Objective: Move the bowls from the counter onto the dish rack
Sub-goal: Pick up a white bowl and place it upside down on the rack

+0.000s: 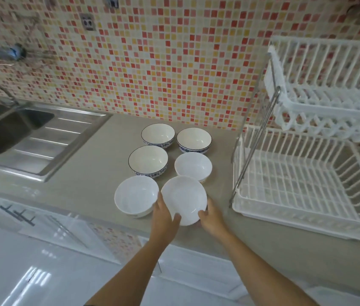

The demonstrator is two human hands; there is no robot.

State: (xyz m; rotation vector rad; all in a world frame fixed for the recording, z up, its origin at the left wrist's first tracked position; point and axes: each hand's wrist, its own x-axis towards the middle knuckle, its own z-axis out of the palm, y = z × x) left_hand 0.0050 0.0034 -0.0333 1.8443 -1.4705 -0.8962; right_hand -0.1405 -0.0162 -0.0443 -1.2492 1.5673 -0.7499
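Two bare hands reach out over the counter (90,173). The left hand (163,215) and the right hand (211,219) both hold one plain white bowl (183,198). Each hand grips a side of the rim, with a thumb on top. The bowl is tipped a little toward the person, at the front of the group of bowls.

Just left of it sits a second white bowl (136,195), touching the left hand. Behind are a third white bowl (193,165) and a blue-rimmed bowl (148,160). Farther back are two more blue-patterned bowls (158,133) (194,139), near the tiled wall (152,62).

The white dish rack (303,186) stands to the right with two shelves. The metal sink (9,131) is far left.
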